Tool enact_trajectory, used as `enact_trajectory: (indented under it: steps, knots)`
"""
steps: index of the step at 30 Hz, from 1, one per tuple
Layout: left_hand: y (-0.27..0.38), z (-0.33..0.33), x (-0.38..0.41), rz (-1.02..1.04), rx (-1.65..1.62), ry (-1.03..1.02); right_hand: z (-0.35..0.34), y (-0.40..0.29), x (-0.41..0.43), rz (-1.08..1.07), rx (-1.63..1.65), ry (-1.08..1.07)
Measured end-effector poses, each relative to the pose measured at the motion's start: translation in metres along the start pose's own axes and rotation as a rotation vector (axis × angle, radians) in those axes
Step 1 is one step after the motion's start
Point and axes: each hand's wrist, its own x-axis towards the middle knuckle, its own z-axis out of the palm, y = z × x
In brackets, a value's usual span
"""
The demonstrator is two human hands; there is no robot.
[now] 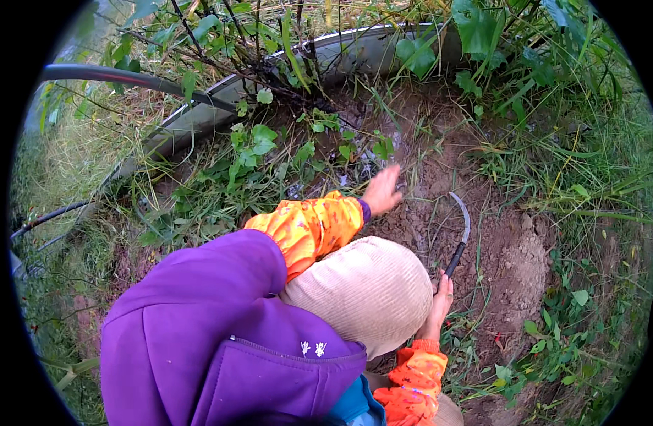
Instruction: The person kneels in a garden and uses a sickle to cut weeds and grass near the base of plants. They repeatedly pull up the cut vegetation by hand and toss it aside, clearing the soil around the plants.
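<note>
My right hand [441, 301] grips the black handle [455, 260] of a sickle [467, 219]. Its curved metal blade points away from me, just above bare brown soil [438, 170]. My left hand [382, 191] reaches out over the muddy ground, fingers stretched and slightly blurred, with nothing visible in it. Cut grass and leafy weeds [252, 154] lie and stand just beyond and to the left of that hand. Orange patterned sleeves [318, 226] cover both forearms. Between the hands rises my bent knee in beige corduroy [364, 287].
A curved low border strip [353, 50] runs behind the soil, with dark woody stems [257, 58] beside it. A dark hose or pipe [140, 80] crosses at upper left. Tall grass [560, 144] and broad-leaved vines [475, 32] crowd the right and top. A dry soil ridge [526, 255] lies right of the sickle.
</note>
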Motion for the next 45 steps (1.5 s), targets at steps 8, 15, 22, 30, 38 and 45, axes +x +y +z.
enact_trajectory:
  steps: [8, 15, 22, 30, 38, 45]
  knots:
    - [-0.056, -0.062, 0.174, -0.505, -0.077, 0.587, 0.026, 0.005, 0.005, -0.012, -0.071, -0.229]
    - [-0.027, -0.074, 0.220, -0.052, 0.728, 0.415, 0.032, 0.003, 0.000, 0.010, -0.046, -0.225]
    - [-0.038, -0.011, 0.100, -0.468, -0.898, 0.318, 0.031, -0.005, 0.000, 0.004, -0.037, -0.205]
    - [-0.016, -0.051, -0.098, -0.613, -0.607, -0.263, 0.042, -0.004, 0.009, 0.012, -0.031, -0.260]
    - [0.034, -0.182, 0.042, 0.187, 0.068, 0.426, 0.115, -0.106, 0.034, -0.204, -0.014, -0.418]
    - [0.055, -0.275, 0.175, -0.184, 0.128, 0.580, 0.227, -0.220, 0.046, -0.330, 0.191, -0.624]
